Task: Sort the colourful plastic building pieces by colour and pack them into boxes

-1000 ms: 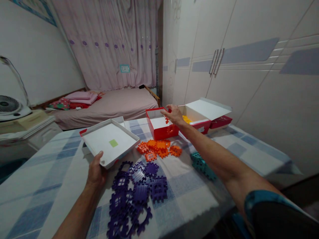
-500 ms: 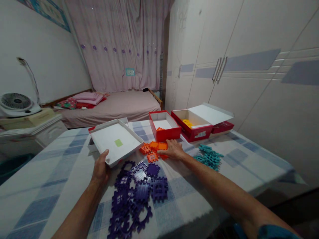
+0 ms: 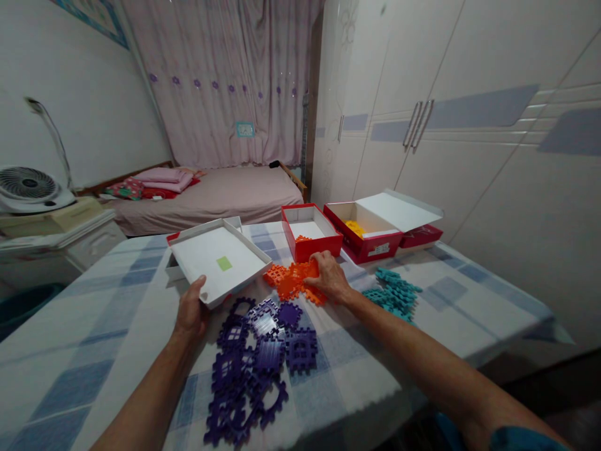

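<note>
Checked tablecloth (image 3: pixel 366 369) before pale wardrobe (image 3: pixel 469 125).

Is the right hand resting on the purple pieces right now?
No, the right hand is on the orange pieces, just in front of the red box; the purple pieces lie nearer the camera.

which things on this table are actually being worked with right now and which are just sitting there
In use:
- right hand, gathering orange pieces
- small red box, one orange piece inside
- left hand, its grip on the white lid

Lying about:
- purple pieces
- teal pieces
- box with yellow pieces
- fan
</note>
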`<control>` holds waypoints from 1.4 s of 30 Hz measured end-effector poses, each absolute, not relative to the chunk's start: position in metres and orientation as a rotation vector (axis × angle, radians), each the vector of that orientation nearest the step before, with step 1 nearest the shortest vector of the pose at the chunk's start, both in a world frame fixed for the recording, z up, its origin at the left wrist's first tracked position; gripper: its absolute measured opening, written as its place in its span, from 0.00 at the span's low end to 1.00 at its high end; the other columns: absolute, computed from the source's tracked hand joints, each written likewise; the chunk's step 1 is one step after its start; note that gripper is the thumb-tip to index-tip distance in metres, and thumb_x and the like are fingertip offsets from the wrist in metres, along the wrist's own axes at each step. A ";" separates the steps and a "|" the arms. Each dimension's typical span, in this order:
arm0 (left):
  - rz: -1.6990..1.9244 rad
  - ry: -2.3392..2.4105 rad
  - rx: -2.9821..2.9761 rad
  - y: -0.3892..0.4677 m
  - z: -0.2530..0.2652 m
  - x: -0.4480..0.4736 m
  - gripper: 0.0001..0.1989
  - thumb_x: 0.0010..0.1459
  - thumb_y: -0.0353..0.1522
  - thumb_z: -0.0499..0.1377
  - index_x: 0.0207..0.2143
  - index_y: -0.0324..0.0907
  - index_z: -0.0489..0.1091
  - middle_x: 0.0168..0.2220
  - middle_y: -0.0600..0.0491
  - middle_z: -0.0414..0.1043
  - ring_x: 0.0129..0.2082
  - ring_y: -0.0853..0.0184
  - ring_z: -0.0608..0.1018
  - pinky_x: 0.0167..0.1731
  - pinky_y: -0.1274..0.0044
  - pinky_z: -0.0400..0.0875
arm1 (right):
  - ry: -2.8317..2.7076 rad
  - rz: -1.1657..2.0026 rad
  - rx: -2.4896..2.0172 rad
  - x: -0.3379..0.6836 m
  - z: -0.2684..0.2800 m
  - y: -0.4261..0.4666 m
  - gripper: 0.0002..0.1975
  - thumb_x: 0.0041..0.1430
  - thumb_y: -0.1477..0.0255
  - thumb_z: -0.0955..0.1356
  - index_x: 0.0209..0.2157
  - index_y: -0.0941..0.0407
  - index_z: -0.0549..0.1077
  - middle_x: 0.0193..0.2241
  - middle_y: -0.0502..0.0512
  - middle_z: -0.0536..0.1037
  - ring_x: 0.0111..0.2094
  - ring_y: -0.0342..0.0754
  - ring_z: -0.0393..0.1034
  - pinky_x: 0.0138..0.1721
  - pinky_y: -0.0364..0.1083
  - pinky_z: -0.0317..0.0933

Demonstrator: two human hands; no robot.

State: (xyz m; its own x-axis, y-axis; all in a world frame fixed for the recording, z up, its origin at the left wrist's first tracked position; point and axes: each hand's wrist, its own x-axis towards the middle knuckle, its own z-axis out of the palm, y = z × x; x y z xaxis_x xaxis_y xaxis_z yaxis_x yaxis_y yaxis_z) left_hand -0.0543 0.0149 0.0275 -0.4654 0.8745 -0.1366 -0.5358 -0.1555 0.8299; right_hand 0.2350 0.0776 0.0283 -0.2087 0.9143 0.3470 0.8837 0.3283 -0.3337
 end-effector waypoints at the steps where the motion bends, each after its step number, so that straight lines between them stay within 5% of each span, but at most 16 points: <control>1: 1.796 1.068 0.476 0.015 0.028 -0.054 0.14 0.58 0.28 0.55 0.46 0.37 0.73 0.33 0.51 0.79 0.28 0.68 0.79 0.29 0.79 0.78 | -2.103 0.089 -1.582 0.236 0.028 0.077 0.22 0.49 0.65 0.71 0.46 0.56 0.68 0.42 0.57 0.71 0.42 0.51 0.66 0.43 0.46 0.60; 11: 1.817 1.086 0.484 0.019 0.022 -0.057 0.14 0.58 0.29 0.56 0.45 0.37 0.74 0.38 0.50 0.79 0.33 0.67 0.80 0.34 0.79 0.78 | -1.677 0.184 -1.557 0.242 0.061 0.084 0.23 0.47 0.57 0.71 0.42 0.54 0.66 0.33 0.53 0.75 0.34 0.50 0.71 0.36 0.47 0.62; 17: 1.826 1.112 0.467 0.019 0.022 -0.057 0.16 0.57 0.29 0.56 0.48 0.39 0.73 0.39 0.50 0.79 0.37 0.65 0.80 0.36 0.78 0.78 | -1.585 0.113 -1.498 0.238 0.122 0.146 0.29 0.46 0.53 0.71 0.45 0.56 0.66 0.36 0.57 0.76 0.38 0.54 0.72 0.41 0.51 0.64; 20: 1.822 1.089 0.481 0.018 0.023 -0.056 0.16 0.58 0.29 0.56 0.48 0.39 0.73 0.39 0.50 0.79 0.38 0.64 0.80 0.36 0.78 0.78 | -1.601 0.159 -1.553 0.237 0.133 0.175 0.33 0.47 0.56 0.71 0.51 0.60 0.65 0.46 0.64 0.74 0.47 0.57 0.69 0.47 0.53 0.62; 23: 1.835 1.071 0.486 0.018 0.024 -0.055 0.17 0.57 0.29 0.56 0.49 0.39 0.72 0.40 0.50 0.79 0.39 0.64 0.80 0.36 0.78 0.78 | -1.576 0.015 -1.570 0.237 0.128 0.177 0.34 0.50 0.58 0.70 0.54 0.61 0.63 0.56 0.68 0.66 0.56 0.60 0.61 0.54 0.56 0.56; 28: 1.841 1.071 0.466 0.021 0.022 -0.056 0.17 0.58 0.29 0.55 0.49 0.38 0.72 0.41 0.49 0.79 0.38 0.64 0.80 0.37 0.77 0.78 | -2.102 0.166 -1.428 0.249 0.088 0.117 0.20 0.58 0.62 0.66 0.48 0.59 0.70 0.46 0.61 0.75 0.48 0.52 0.69 0.48 0.48 0.61; 32: 1.840 1.058 0.471 0.021 0.021 -0.057 0.17 0.57 0.30 0.56 0.48 0.38 0.72 0.41 0.48 0.79 0.38 0.63 0.80 0.37 0.76 0.78 | -2.522 0.299 -1.536 0.257 0.052 0.070 0.23 0.52 0.56 0.70 0.45 0.56 0.74 0.45 0.62 0.75 0.46 0.57 0.69 0.43 0.49 0.60; 42: 1.834 1.090 0.462 0.019 0.024 -0.056 0.17 0.57 0.29 0.56 0.49 0.38 0.72 0.41 0.48 0.79 0.39 0.63 0.80 0.39 0.76 0.77 | -2.457 0.322 -1.660 0.243 0.045 0.060 0.24 0.40 0.58 0.76 0.38 0.56 0.75 0.39 0.58 0.76 0.42 0.56 0.67 0.35 0.45 0.56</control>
